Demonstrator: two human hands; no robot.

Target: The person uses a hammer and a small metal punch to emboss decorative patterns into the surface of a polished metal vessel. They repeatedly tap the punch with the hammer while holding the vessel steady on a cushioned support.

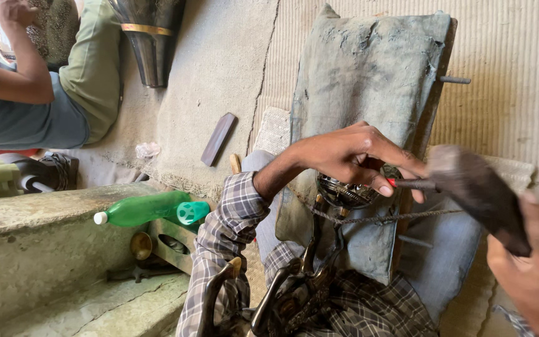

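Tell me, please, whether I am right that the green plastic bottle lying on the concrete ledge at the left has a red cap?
Not quite: in the head view the green plastic bottle does lie on the concrete ledge at the left, but its cap is white, not red.

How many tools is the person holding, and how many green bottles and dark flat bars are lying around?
Hammer-like tools, blurred, in the right hand: 1
Thin metal punches with a red mark, in the left hand: 1
Green bottles: 1
Dark flat bars: 1
Total: 4
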